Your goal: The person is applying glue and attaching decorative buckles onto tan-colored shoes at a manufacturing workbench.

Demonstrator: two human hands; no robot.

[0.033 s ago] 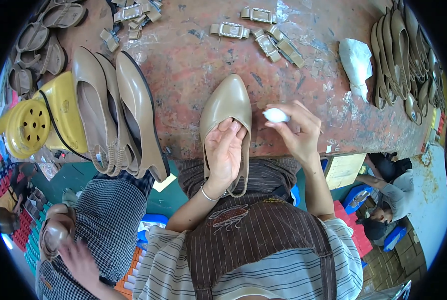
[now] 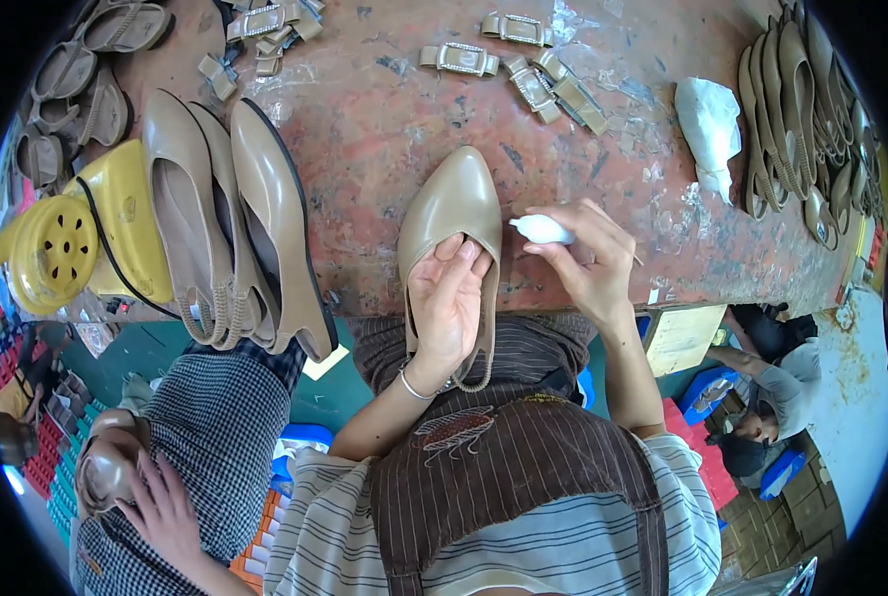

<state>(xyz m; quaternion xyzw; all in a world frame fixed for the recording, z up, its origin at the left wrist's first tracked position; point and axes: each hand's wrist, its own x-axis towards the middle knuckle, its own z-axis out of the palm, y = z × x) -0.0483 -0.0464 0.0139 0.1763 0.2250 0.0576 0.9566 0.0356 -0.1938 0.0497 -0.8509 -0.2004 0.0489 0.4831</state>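
Note:
My left hand [image 2: 451, 288] reaches into the opening of a beige pointed flat shoe [image 2: 454, 194], its fingers gripping the front edge of the upper. The toe points away from me over the table, and the elastic heel strap [image 2: 479, 372] hangs near my apron. To the right of the shoe, my right hand [image 2: 595, 248] pinches a small white squeeze bottle [image 2: 543, 229]. The bottle's narrow tip points left toward the shoe's side, a little apart from it. A thin light-coloured point sticks out behind the right hand; what it belongs to is hidden.
Beige shoes [image 2: 275, 209] lean beside a yellow device [image 2: 116, 228] on the left. Buckled bow trims [image 2: 459, 60] lie at the back of the worn table [image 2: 365, 149]. A white wrapped bundle [image 2: 707, 134] and stacked shoes [image 2: 792, 109] are right. A co-worker's hand [image 2: 166, 507] touches a shoe [image 2: 106, 467].
The white bottle has shifted slightly left, its tip now nearer the shoe. My left hand and the shoe stay in place. The co-worker's hand at lower left has moved up and right.

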